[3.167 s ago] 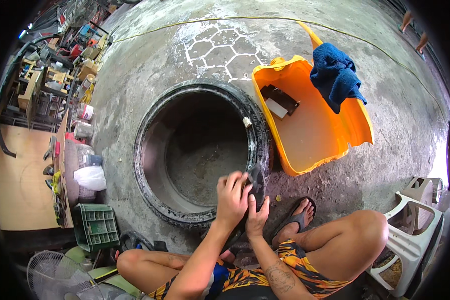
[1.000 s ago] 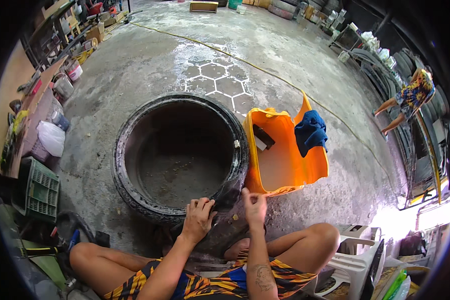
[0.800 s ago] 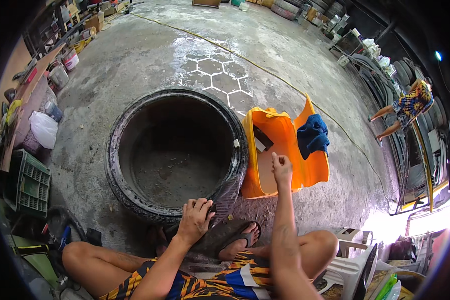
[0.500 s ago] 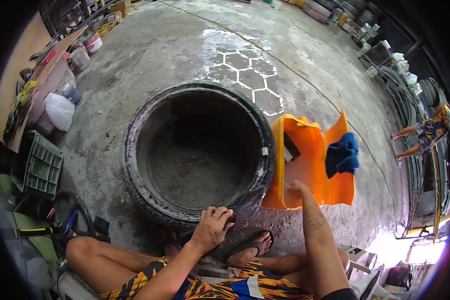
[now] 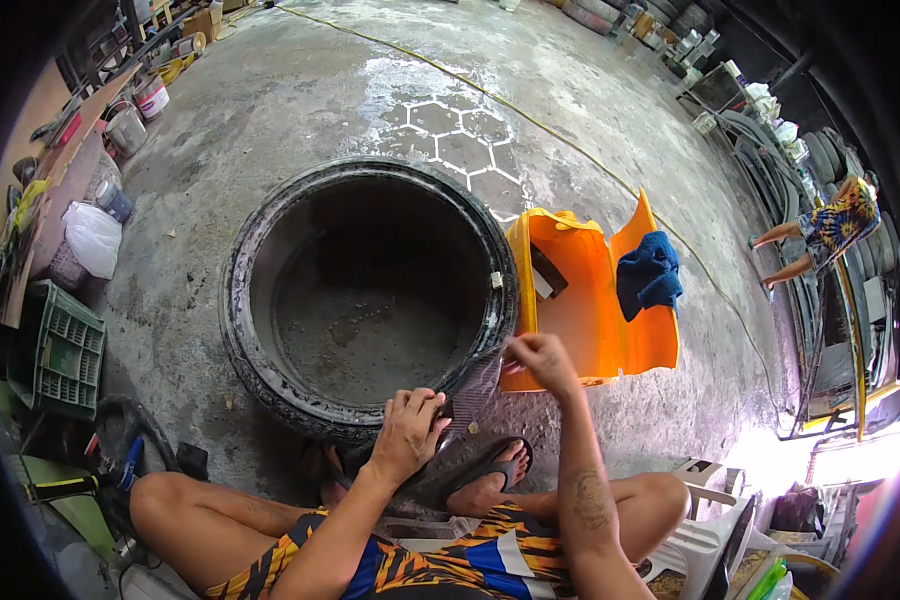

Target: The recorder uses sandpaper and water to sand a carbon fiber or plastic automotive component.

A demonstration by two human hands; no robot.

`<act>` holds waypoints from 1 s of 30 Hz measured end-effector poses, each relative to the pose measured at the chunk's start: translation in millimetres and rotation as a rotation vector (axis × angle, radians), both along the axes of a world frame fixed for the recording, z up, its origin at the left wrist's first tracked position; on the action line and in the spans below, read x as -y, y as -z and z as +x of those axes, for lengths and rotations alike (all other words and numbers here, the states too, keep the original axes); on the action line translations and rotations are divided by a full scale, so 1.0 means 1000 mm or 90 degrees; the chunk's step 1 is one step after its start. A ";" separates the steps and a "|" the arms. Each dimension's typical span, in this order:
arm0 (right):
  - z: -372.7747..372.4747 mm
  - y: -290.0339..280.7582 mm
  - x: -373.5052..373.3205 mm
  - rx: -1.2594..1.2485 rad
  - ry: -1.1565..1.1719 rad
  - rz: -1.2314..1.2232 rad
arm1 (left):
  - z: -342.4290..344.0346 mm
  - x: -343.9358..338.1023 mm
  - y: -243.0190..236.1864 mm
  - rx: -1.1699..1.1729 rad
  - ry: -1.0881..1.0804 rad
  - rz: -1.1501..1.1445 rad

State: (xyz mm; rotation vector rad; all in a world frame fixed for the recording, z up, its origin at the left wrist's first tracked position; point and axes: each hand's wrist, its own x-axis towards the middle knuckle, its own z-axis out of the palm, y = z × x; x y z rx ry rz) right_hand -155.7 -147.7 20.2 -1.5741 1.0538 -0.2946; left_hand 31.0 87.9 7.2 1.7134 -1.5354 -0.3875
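A large black tyre-like ring [image 5: 232, 300] lies flat in front of my feet. At its near right edge my left hand [image 5: 407, 432] is closed, with a dark, finely lined thin sheet [image 5: 477, 393] spreading from its fingertips along the outer side. My right hand [image 5: 542, 362] is pinched near the sheet's far end, beside the ring's right side; what its fingertips hold is too small to tell. Right beside the ring stands an orange cut-open plastic container [image 5: 605, 345] with cloudy liquid and a dark block [image 5: 545, 272] inside. A blue cloth [image 5: 650, 277] hangs over its flap.
White hexagon lines [image 5: 462, 150] mark the wet concrete floor behind the ring. A yellow hose [image 5: 570, 150] crosses the floor. Left are a green crate [image 5: 70, 350], a white bag [image 5: 93, 240] and cans [image 5: 127, 130]. Another person [image 5: 835, 228] stands far right among tyres.
My right hand has come out of the orange container and moved left to the ring's edge. My left hand stays at the near rim. The whole view has shifted slightly.
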 end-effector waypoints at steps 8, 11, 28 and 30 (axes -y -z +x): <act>0.012 0.028 -0.051 -0.052 0.130 -0.408 | 0.001 -0.008 -0.003 0.011 0.004 -0.002; 0.035 0.050 -0.085 -0.081 0.141 -0.437 | 0.003 -0.010 -0.003 0.015 -0.005 0.007; 0.065 0.100 -0.115 0.103 0.431 -0.375 | -0.004 -0.017 -0.003 -0.046 -0.002 0.024; 0.061 0.103 -0.113 0.134 0.432 -0.353 | -0.003 -0.013 -0.004 -0.060 -0.005 0.033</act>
